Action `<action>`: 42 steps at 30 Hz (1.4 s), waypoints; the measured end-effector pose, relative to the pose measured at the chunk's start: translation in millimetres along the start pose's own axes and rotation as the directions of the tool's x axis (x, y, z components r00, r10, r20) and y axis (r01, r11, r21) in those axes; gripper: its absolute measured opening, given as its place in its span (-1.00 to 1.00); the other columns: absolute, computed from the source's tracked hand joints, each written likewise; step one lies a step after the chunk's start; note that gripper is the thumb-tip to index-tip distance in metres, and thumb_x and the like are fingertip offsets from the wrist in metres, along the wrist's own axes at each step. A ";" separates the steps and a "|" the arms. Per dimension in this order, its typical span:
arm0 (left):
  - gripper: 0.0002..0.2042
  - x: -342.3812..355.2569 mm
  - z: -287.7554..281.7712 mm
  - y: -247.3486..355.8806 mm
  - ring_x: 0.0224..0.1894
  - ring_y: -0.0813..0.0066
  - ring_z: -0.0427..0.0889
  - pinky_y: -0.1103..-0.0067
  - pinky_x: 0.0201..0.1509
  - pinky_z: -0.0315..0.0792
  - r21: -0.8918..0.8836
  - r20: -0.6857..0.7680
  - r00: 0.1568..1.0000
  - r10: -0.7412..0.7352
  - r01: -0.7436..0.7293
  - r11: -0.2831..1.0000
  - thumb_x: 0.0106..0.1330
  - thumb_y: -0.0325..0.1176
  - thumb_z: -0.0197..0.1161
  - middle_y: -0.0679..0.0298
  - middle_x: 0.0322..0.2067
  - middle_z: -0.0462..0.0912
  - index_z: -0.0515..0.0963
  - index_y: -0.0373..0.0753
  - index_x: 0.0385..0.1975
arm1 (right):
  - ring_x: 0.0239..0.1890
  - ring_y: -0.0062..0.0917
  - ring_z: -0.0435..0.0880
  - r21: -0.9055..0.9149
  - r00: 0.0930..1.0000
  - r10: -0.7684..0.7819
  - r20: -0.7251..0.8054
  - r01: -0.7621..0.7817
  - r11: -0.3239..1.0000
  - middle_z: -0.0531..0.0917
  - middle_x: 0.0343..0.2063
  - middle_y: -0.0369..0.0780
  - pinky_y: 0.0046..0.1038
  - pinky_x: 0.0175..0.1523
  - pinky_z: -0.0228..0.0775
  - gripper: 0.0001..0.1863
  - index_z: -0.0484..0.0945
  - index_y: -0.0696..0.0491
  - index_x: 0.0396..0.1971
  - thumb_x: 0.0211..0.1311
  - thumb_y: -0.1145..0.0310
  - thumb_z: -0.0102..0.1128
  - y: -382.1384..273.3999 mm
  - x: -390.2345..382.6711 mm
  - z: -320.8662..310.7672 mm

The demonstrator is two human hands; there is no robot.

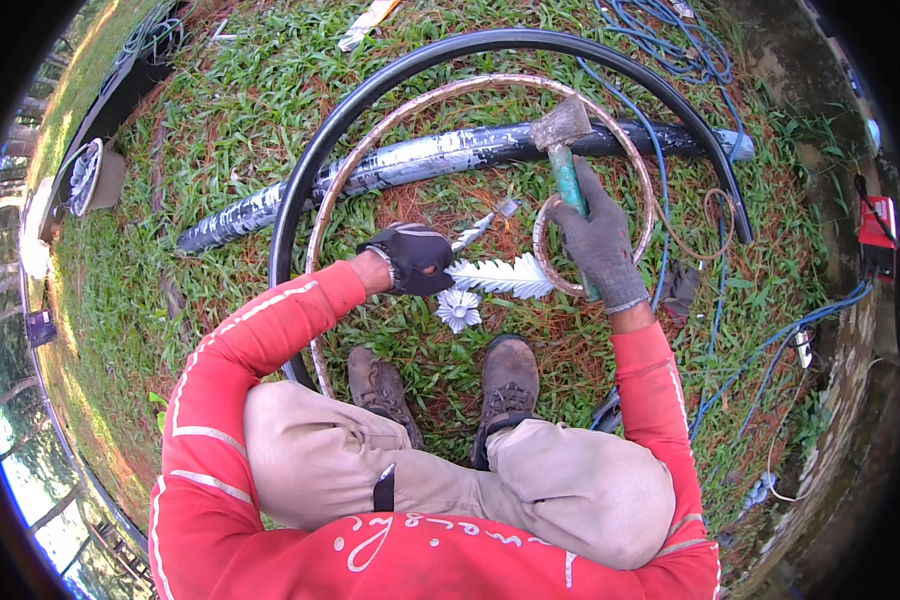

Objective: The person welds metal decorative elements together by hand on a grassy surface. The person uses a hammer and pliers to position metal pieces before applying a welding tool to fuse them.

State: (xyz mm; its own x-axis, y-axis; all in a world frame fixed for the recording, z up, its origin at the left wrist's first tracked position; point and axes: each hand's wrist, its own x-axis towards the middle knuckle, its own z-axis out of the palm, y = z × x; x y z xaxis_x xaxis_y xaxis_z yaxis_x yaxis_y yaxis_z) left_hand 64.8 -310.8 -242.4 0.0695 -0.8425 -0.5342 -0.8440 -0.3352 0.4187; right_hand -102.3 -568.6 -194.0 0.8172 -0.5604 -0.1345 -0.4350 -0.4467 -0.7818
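My left hand [410, 258], in a black glove, is closed at the left end of a white leaf-shaped ornament [498, 275], apparently gripping it. My right hand [595, 230], in a grey glove, is wrapped round the teal handle of a hammer [560, 127], whose worn head points away from me, over the coiled end of a pale rusty scroll [445, 89]. Below the leaf a white flower ornament [458, 310] lies on the grass, and above it lies a thin white piece with a metal end [508, 208].
A curved black tube [500, 40] surrounds the scroll, over a long mottled pipe [420, 158]. My boots [510, 385] are near me. Blue hoses [670, 50] run at the right, with a red machine [875, 222] by a stained edge. A bucket [100, 180] stands at the left.
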 end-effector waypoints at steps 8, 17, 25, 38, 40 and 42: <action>-0.69 1.1 10.1 -66.3 -0.63 0.46 0.69 0.48 -0.57 0.62 -0.751 0.114 0.882 -0.457 0.377 0.541 0.44 -0.09 0.43 0.33 -0.49 0.70 0.63 -0.23 -0.16 | 0.02 -0.30 0.87 0.014 0.995 -0.007 -0.099 0.009 1.000 0.85 0.09 -0.01 -0.27 0.20 0.63 -0.12 0.38 0.11 0.66 0.36 0.31 0.46 34.3 3.4 -15.2; -0.45 14.8 18.8 -18.7 0.00 0.19 0.83 0.26 0.15 0.67 -0.515 -0.289 0.912 -0.292 0.109 0.850 0.33 -0.04 0.54 0.08 -0.04 0.81 0.64 -0.22 0.21 | -0.46 -0.70 0.64 0.272 0.970 0.235 -0.068 -0.208 0.939 0.75 -0.23 -0.27 -0.53 -0.35 0.55 -0.08 0.32 0.17 0.68 0.34 0.37 0.49 1.4 -3.7 -26.4; -0.45 42.0 46.9 -33.9 -0.05 0.27 0.84 0.30 0.11 0.70 -0.509 -0.142 0.959 -0.246 0.143 0.849 0.20 -0.22 0.61 0.12 -0.06 0.86 0.71 -0.26 0.21 | -0.41 -0.62 0.71 0.246 0.985 0.173 -0.014 -0.164 0.955 0.77 -0.25 -0.23 -0.45 -0.26 0.59 -0.05 0.29 0.23 0.67 0.30 0.37 0.46 1.3 -10.0 -11.1; -0.62 26.8 -0.2 -19.6 -0.31 0.59 0.64 0.47 -0.22 0.59 -0.877 -0.084 0.952 -0.294 0.069 0.475 0.15 -0.27 0.77 0.34 -0.34 0.71 0.75 -0.30 -0.15 | 0.08 -0.30 0.77 0.159 0.996 0.053 -0.072 -0.041 0.986 0.72 0.08 -0.04 -0.23 0.27 0.61 0.10 0.34 0.24 0.62 0.05 0.30 0.70 20.5 -8.7 0.6; -0.48 27.3 3.5 -21.4 -0.30 0.56 0.65 0.46 -0.17 0.61 -0.927 -0.176 0.944 -0.280 -0.063 0.369 0.12 -0.23 0.79 0.35 -0.31 0.73 0.73 -0.34 0.01 | 0.01 -0.35 0.78 0.213 0.997 0.058 -0.055 -0.045 0.976 0.71 0.03 -0.08 -0.27 0.18 0.66 0.09 0.35 0.25 0.60 0.05 0.32 0.71 3.6 -7.4 3.1; -0.42 32.2 6.0 -26.9 -0.24 0.52 0.69 0.43 -0.11 0.62 -0.880 -0.198 0.921 -0.337 -0.016 0.475 0.11 -0.21 0.80 0.29 -0.26 0.75 0.71 -0.34 0.07 | -0.04 -0.39 0.77 0.339 0.980 0.192 0.055 -0.200 0.919 0.70 -0.03 -0.12 -0.30 0.13 0.66 0.07 0.34 0.25 0.60 0.08 0.34 0.69 -7.4 -11.9 -4.0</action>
State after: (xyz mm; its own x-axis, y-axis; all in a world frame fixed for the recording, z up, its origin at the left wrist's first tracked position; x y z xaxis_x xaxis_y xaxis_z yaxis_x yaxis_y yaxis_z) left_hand 86.5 -326.4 -275.3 0.4535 -0.7462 -0.4873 0.0659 -0.5172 0.8533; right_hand -110.3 -561.4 -184.2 0.7378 -0.5966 -0.3157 -0.4349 -0.0625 -0.8983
